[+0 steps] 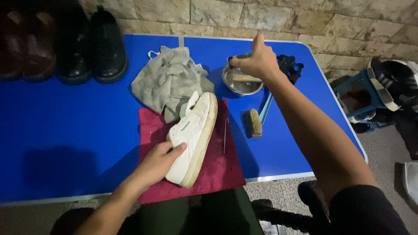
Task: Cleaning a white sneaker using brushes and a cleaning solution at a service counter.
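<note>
Our left hand [159, 159] grips the white shoe [193, 137] on the red cloth [217, 169], fingers wrapped around it; our right hand [257, 61] pinches a brush over the bowl [239, 85].

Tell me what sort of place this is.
Likely a makeshift shoe-cleaning spot: a blue folding table against a stone wall, a white sneaker on a red towel, and a wooden bristle brush.

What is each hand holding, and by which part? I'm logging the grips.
Left hand grips the white sneaker by its side. Right hand is at the metal bowl; its hold is unclear.
</note>
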